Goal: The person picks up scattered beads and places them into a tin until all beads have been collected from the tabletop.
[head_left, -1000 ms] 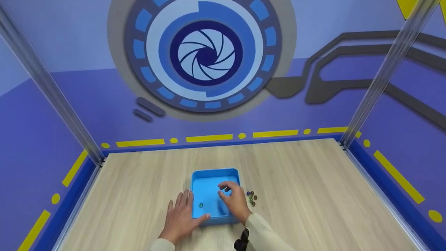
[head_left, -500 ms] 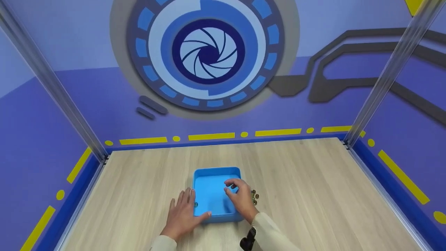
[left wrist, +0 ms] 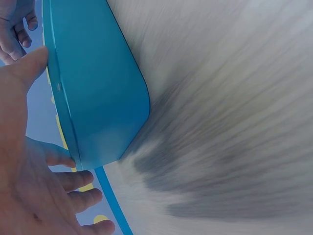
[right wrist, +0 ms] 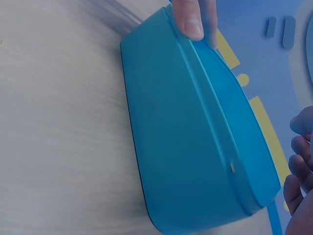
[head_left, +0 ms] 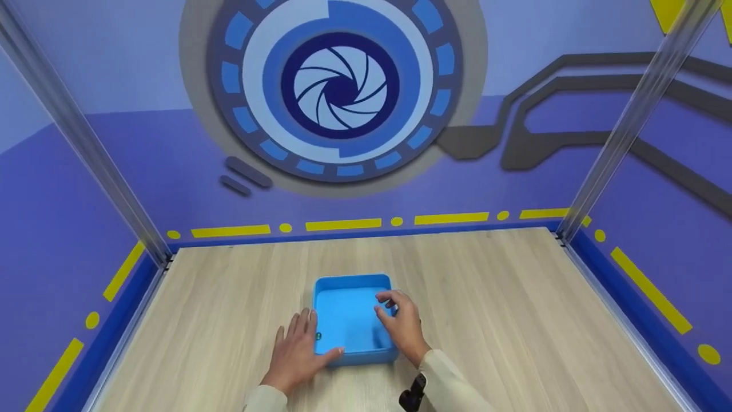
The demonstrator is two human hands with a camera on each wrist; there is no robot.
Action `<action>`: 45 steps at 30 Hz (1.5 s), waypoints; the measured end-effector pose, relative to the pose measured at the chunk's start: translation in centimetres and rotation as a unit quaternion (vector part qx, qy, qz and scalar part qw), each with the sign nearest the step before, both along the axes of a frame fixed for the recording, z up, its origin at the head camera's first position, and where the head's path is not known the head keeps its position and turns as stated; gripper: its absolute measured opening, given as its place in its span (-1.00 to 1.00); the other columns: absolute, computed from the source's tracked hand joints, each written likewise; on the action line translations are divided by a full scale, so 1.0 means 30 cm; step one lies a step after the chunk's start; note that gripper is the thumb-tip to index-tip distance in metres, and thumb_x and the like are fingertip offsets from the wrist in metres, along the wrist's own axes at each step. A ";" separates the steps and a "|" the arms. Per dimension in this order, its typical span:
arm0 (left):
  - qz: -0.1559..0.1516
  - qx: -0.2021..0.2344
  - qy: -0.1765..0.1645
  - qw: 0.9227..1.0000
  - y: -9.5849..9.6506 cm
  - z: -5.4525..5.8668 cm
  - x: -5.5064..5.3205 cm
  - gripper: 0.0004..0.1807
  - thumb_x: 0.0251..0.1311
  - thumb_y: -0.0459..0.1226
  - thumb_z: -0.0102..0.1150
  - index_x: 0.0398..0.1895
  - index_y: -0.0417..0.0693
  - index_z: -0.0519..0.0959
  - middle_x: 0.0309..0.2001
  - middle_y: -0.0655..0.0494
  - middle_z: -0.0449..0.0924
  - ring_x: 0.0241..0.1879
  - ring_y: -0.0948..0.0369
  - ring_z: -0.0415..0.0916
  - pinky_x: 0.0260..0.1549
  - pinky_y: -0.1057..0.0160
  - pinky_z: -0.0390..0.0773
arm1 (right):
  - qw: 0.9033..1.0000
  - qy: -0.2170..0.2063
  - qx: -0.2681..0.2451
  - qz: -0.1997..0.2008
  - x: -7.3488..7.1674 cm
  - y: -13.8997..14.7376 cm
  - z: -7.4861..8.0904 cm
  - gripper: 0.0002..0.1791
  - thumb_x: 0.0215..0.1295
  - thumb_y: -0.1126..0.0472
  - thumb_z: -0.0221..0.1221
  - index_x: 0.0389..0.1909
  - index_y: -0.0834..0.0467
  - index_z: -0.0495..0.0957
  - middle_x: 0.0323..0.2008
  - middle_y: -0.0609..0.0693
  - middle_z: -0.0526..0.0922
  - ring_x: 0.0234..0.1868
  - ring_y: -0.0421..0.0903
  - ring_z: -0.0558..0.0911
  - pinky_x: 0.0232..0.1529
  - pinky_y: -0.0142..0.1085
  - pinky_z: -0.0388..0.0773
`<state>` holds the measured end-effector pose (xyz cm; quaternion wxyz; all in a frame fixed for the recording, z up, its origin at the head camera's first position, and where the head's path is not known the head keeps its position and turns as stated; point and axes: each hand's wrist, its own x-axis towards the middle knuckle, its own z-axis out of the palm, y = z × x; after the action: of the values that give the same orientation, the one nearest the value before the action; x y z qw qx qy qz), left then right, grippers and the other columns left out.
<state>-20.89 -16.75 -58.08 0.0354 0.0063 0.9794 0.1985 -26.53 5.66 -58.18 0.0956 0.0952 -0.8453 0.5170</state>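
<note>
Swung rightward to the right rim of the blue tray [head_left: 354, 359] with right hand [head_left: 405, 325], loosely curved, apparently empty // spotting green marble [head_left: 318, 336] rolled up by left inner wall // bracing near-left corner on wooden table [head_left: 492, 309] with straight-fingered left hand [head_left: 294, 350] // likely at the loading step // next, probably calling for a reach past that rim, light pinch

Wood-grain tabletop [head_left: 486, 303], purple-blue wall [head_left: 131, 154] with round aperture emblem [head_left: 340, 91], yellow dashes [head_left: 343, 225], two metal posts [head_left: 633, 120]
</note>
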 end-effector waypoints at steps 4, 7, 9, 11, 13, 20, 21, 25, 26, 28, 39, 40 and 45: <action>0.004 -0.001 -0.002 1.000 -0.003 -0.006 0.003 0.20 -0.07 0.44 0.13 0.47 -0.20 0.12 0.47 -0.19 0.10 0.47 -0.19 0.01 0.34 -0.38 -0.04 | 1.000 -0.006 0.001 -0.005 0.005 0.009 -0.006 -0.79 0.25 0.27 0.25 -0.09 0.07 0.59 -0.16 -0.04 0.62 -0.14 -0.08 0.55 -0.10 -0.12 0.59; 0.006 -0.004 -0.001 1.000 -0.004 -0.006 0.006 0.21 -0.07 0.43 0.14 0.47 -0.21 0.13 0.47 -0.20 0.11 0.46 -0.19 0.03 0.33 -0.38 -0.03 | 1.000 -0.005 0.009 -0.006 0.003 0.018 -0.011 -0.80 0.27 0.26 0.24 -0.09 0.09 0.59 -0.16 -0.05 0.62 -0.16 -0.11 0.56 -0.16 -0.28 0.57; 0.007 -0.004 -0.001 1.000 -0.003 -0.005 0.007 0.21 -0.07 0.44 0.14 0.47 -0.21 0.12 0.47 -0.20 0.12 0.46 -0.19 0.03 0.33 -0.38 -0.02 | 1.000 -0.005 0.011 -0.008 0.001 0.025 -0.010 -0.81 0.29 0.26 0.23 -0.09 0.10 0.59 -0.17 -0.05 0.61 -0.17 -0.14 0.55 -0.20 -0.37 0.53; 0.006 -0.001 -0.002 1.000 0.000 -0.004 0.007 0.20 -0.06 0.44 0.13 0.47 -0.21 0.11 0.47 -0.19 0.11 0.47 -0.18 0.02 0.34 -0.37 -0.02 | 1.000 -0.003 0.009 -0.013 -0.002 0.034 -0.009 -0.82 0.30 0.25 0.22 -0.09 0.11 0.59 -0.19 -0.06 0.61 -0.19 -0.16 0.54 -0.23 -0.42 0.49; 0.004 0.001 -0.003 1.000 0.002 -0.003 0.008 0.20 -0.05 0.43 0.13 0.47 -0.21 0.11 0.47 -0.20 0.11 0.47 -0.19 0.02 0.34 -0.37 -0.03 | 1.000 -0.005 0.006 -0.019 -0.005 0.042 -0.004 -0.83 0.31 0.24 0.20 -0.09 0.10 0.60 -0.19 -0.07 0.61 -0.20 -0.18 0.54 -0.24 -0.43 0.48; 0.003 0.005 -0.004 1.000 0.010 0.001 0.004 0.19 -0.04 0.42 0.13 0.48 -0.19 0.09 0.48 -0.19 0.09 0.48 -0.18 0.01 0.35 -0.36 -0.04 | 0.999 -0.034 -0.018 -0.032 -0.016 0.074 0.014 -0.78 0.40 0.11 0.12 -0.03 0.08 0.58 -0.17 -0.09 0.59 -0.16 -0.18 0.50 -0.19 -0.38 0.48; 0.003 0.004 -0.005 1.000 0.011 -0.001 0.004 0.19 -0.04 0.42 0.13 0.48 -0.19 0.09 0.48 -0.19 0.09 0.47 -0.17 0.01 0.35 -0.36 -0.03 | 0.999 -0.038 -0.020 -0.033 -0.015 0.078 0.016 -0.77 0.41 0.10 0.12 -0.03 0.08 0.57 -0.16 -0.09 0.58 -0.16 -0.17 0.50 -0.18 -0.37 0.48; 0.003 0.006 -0.010 1.000 0.013 -0.009 0.007 0.19 -0.04 0.42 0.13 0.48 -0.19 0.09 0.49 -0.19 0.08 0.48 -0.18 0.00 0.35 -0.35 -0.04 | 0.998 -0.036 -0.019 -0.044 -0.014 0.098 0.016 -0.78 0.41 0.11 0.11 -0.03 0.09 0.57 -0.17 -0.08 0.59 -0.16 -0.18 0.50 -0.19 -0.39 0.47; 0.003 0.007 -0.009 1.000 0.013 -0.010 0.008 0.19 -0.04 0.42 0.14 0.48 -0.19 0.09 0.48 -0.19 0.08 0.48 -0.18 0.00 0.35 -0.35 -0.04 | 0.998 -0.032 -0.018 -0.046 -0.014 0.104 0.015 -0.79 0.41 0.12 0.11 -0.03 0.09 0.57 -0.17 -0.08 0.59 -0.17 -0.18 0.50 -0.21 -0.40 0.48; 0.003 0.007 -0.008 1.000 0.014 -0.008 0.009 0.19 -0.04 0.41 0.14 0.48 -0.20 0.10 0.48 -0.20 0.09 0.47 -0.18 0.01 0.35 -0.35 -0.04 | 0.998 -0.029 -0.021 -0.051 -0.014 0.115 0.013 -0.81 0.41 0.15 0.11 -0.05 0.09 0.58 -0.19 -0.07 0.59 -0.19 -0.17 0.51 -0.26 -0.42 0.50; -0.004 0.005 0.007 1.000 0.003 0.002 0.007 0.18 -0.03 0.40 0.15 0.47 -0.22 0.11 0.46 -0.22 0.12 0.46 -0.19 0.04 0.33 -0.37 0.00 | 0.996 -0.035 -0.046 -0.066 -0.010 0.186 -0.011 -0.85 0.40 0.24 0.11 -0.09 0.09 0.59 -0.22 -0.03 0.58 -0.24 -0.13 0.51 -0.35 -0.38 0.56; -0.005 0.006 0.007 1.000 0.002 0.004 0.007 0.18 -0.03 0.40 0.15 0.47 -0.22 0.11 0.46 -0.21 0.12 0.46 -0.19 0.04 0.33 -0.37 0.00 | 0.996 -0.038 -0.055 -0.065 -0.009 0.191 -0.013 -0.85 0.40 0.25 0.11 -0.09 0.10 0.59 -0.22 -0.01 0.58 -0.24 -0.11 0.51 -0.35 -0.35 0.59; -0.008 0.008 0.008 1.000 -0.001 0.016 0.002 0.18 -0.03 0.40 0.15 0.47 -0.22 0.11 0.46 -0.21 0.12 0.46 -0.19 0.04 0.33 -0.37 0.00 | 0.995 -0.032 -0.058 -0.071 -0.010 0.212 -0.020 -0.85 0.39 0.27 0.11 -0.10 0.10 0.59 -0.21 -0.01 0.59 -0.22 -0.10 0.51 -0.35 -0.36 0.58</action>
<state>-20.84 -16.78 -57.61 0.0293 0.0164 0.9780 0.2058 -26.83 12.04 -58.79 0.1104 0.0132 -0.8213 0.5596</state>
